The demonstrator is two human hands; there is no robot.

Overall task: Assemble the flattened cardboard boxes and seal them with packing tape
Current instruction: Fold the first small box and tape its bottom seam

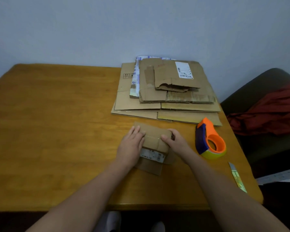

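Squarely between left hand (131,144) and right hand (176,141) — small cardboard box (155,142).

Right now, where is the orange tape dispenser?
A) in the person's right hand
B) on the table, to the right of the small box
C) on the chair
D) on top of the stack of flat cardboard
B: the tape dispenser stands on the table, untouched, while the left hand and the right hand are both on the small box.
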